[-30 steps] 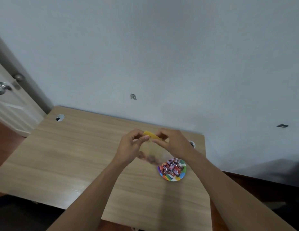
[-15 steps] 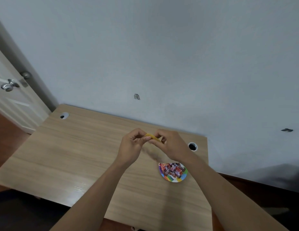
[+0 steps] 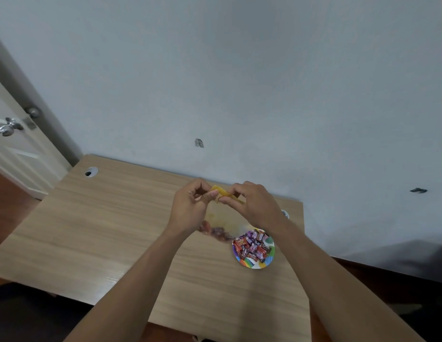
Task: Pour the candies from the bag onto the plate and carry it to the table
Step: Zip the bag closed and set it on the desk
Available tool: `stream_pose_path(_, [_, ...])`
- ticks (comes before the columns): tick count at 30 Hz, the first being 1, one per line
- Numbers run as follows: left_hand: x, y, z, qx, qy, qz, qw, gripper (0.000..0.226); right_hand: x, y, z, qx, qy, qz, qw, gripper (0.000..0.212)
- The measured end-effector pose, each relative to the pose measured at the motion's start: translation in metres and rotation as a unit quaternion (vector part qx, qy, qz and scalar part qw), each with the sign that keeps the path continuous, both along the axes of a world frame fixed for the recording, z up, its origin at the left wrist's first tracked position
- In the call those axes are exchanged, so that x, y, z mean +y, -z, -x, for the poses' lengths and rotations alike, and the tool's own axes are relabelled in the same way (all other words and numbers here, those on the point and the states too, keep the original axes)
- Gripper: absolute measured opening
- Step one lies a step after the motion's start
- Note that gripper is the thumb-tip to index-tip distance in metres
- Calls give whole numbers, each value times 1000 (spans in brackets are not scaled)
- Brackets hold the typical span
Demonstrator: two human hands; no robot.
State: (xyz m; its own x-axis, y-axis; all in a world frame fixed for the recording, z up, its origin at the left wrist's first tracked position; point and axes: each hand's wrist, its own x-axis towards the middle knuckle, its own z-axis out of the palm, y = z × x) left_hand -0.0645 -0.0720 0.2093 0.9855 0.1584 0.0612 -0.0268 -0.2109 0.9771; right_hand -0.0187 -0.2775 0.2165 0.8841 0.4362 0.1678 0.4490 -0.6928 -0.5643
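Bag point(image 3: 223, 213): clear plastic with a yellow strip along its top edge, held in the air above the wooden table point(image 3: 116, 230), between the two hands. The body hangs down from the strip and is blurred; a few dark red and purple candies show through near its lower end, just left of the plate.

Left hand point(image 3: 190, 206): fingers curled in, thumb and forefinger pinched narrow on the left end of the yellow strip.

Right hand point(image 3: 254, 203): fingers bent, thumb and fingertips pinched narrow on the strip just beside the left hand's grip. The two grips nearly touch.

Plate point(image 3: 254, 264): small, round, rim printed in rainbow stripes, flat on the table below the right wrist, near the table's right edge.

Candies point(image 3: 252, 245): a heap of wrapped pieces, red, purple and dark, piled on the plate and covering most of it.

Table: light wood grain, long side against a pale grey wall point(image 3: 239, 82). One round cable hole point(image 3: 91, 172) at the far left corner; a second is partly hidden behind the right wrist.

Door point(image 3: 15, 149): white, at far left, with a metal handle point(image 3: 7, 127).

Wall: two small dark marks, one above the hands, one at far right.
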Motion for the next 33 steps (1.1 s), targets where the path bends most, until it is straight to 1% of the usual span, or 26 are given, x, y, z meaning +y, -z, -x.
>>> stream_pose_path(2, [3,-2,-1,0,-13,2,1000,20,0,0,-1,-1,-1,0,1000,45])
stream_pose_path(9, [14,-12,0,-13,-64,10,998,15,-6,5,2,5,8,-3,1000,38])
stream_pose_path(12, [20,-12,-1,-21,-89,16,996,17,-8,7,2,10,12,-11,1000,42])
stream_pose_path(18, [41,-8,-6,-25,-112,30,993,17,-19,15,-1,15,29,18,999,44])
stream_pose_path(21, [47,-4,-9,-25,-126,45,991,18,-22,16,-1,11,31,22,999,39])
stream_pose_path(27, [62,17,-12,-13,-143,75,987,9,-27,23,1,26,27,39,999,36])
stream_pose_path(30, [65,26,-9,4,-144,77,987,11,-27,29,3,25,13,48,998,39])
stream_pose_path(33, [70,38,-4,32,-139,80,987,16,-24,38,3,37,3,104,994,49])
